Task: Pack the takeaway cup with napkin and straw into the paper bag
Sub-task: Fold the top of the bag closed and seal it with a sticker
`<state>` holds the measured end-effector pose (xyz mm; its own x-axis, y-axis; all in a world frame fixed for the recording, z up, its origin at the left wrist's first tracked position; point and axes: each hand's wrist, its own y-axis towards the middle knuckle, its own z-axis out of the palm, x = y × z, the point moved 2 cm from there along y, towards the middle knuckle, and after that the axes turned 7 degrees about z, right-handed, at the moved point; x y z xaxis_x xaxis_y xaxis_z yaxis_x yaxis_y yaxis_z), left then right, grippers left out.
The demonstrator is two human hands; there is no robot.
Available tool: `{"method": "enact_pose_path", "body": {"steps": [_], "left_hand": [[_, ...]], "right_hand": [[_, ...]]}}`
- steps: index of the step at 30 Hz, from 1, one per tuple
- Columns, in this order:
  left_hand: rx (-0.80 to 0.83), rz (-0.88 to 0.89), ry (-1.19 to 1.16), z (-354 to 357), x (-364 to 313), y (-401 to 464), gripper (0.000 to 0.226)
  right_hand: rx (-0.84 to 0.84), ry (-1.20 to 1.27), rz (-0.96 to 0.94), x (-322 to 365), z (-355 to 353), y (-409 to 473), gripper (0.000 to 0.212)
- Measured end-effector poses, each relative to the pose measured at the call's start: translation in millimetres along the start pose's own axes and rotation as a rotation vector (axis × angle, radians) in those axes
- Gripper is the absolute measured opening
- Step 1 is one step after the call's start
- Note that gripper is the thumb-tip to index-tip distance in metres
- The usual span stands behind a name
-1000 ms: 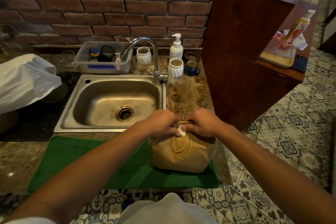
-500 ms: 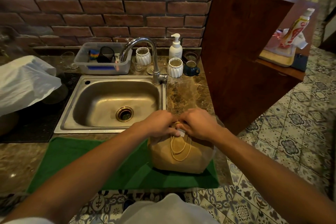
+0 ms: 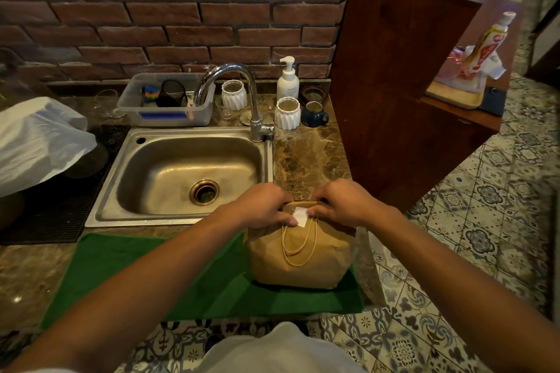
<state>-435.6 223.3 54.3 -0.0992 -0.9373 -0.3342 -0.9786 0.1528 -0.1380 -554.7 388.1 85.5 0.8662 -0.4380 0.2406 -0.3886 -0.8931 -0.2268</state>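
A brown paper bag stands upright on a green mat at the counter's right end. Its top is folded over and its string handles hang down the front. My left hand and my right hand both pinch the folded top edge. A small white sticker sits on the fold between my thumbs. The cup, napkin and straw are hidden from view.
A steel sink with a tap lies behind the mat. Beyond it are a plastic tub, white ribbed cups, a soap bottle and a blue mug. A wooden cabinet rises on the right.
Both hands stay on the bag's folded top, shifting slightly. The white sticker now lies flatter on the fold. The bag has not moved.
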Motion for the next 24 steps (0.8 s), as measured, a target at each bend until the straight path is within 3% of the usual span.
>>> {"method": "enact_pose_path", "body": {"steps": [8, 13, 18, 24], "left_hand": [[-0.01, -0.06, -0.153, -13, 17, -15, 0.029], [-0.142, -0.149, -0.273, -17, 43, -40, 0.032], [-0.283, -0.214, -0.524, -2, 54, -68, 0.018], [-0.398, -0.305, -0.717, 14, 42, -75, 0.012]], "right_hand": [[0.028, 0.288, 0.065, -23, 0, -6, 0.026], [-0.007, 0.458, 0.175, -44, 6, -17, 0.017], [-0.033, 0.609, 0.24, -64, 12, -37, 0.015], [-0.193, 0.839, 0.341, -66, 33, -51, 0.007]]}}
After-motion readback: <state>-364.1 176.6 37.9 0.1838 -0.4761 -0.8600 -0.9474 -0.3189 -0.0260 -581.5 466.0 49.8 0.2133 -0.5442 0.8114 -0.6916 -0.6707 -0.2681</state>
